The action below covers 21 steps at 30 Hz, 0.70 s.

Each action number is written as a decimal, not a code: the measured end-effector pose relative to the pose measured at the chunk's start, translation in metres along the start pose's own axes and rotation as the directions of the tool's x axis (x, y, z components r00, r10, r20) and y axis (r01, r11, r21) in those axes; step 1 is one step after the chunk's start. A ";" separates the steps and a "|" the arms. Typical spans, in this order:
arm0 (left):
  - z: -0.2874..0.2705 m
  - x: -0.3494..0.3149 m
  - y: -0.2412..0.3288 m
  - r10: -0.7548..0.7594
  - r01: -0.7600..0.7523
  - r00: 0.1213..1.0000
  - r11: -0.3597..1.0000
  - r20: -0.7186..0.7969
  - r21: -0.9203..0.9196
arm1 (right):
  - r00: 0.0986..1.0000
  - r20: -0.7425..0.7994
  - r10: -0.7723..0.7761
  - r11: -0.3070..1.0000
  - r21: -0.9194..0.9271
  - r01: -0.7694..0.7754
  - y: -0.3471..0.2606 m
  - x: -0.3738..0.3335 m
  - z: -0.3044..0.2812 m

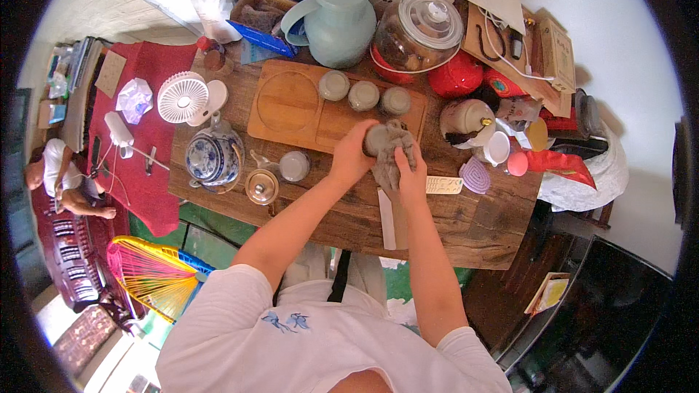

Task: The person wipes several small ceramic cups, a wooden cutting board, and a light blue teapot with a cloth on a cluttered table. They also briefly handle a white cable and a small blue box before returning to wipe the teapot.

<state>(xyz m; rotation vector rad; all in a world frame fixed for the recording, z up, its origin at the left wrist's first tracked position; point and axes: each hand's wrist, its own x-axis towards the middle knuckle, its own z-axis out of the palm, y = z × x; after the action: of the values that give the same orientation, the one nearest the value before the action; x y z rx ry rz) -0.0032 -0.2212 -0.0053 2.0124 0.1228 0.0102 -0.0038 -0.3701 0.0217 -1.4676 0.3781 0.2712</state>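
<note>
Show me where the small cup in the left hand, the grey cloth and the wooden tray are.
small cup (374, 138), head view, its side.
grey cloth (397, 147), head view, its bunched middle.
wooden tray (287, 105), head view, its round recess.

Even, bright daylight across the frame; no hard shadows. The pale wall (626, 44) up and right of the two hands reads near white, slightly overexposed. Soft glare on the clear glass domed lid (429, 18) above the right hand (411, 175), and a small highlight on the blue-and-white porcelain teapot (212, 156) left of the left hand (352, 160). Dim corner below and right of the hands. Focus sharp around the grey crumpled cloth (397, 149) in the grip; detail softens outward. Strong fisheye bending: the brown wooden table's edges (480, 233) curve, and a black vignette rings the picture.
</note>
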 end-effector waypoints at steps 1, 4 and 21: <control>-0.006 -0.007 0.008 0.037 -0.036 0.997 0.999 0.073 -0.018 | 0.990 0.089 -0.113 0.992 -0.040 0.117 -0.001 -0.003 -0.002; -0.034 -0.024 0.035 0.181 -0.173 0.947 0.983 0.265 -0.055 | 0.941 -0.026 0.338 0.928 0.175 -0.328 -0.002 -0.007 -0.022; -0.056 -0.104 0.044 0.087 -0.117 0.956 0.989 0.279 0.093 | 0.980 0.161 -0.119 0.788 -0.585 0.192 -0.043 -0.059 0.006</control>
<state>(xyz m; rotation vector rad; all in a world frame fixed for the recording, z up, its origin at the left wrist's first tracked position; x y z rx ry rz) -0.1069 -0.1987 0.0633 2.1049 -0.1608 -0.2136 -0.0394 -0.3646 0.0851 -2.0889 0.0644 0.3617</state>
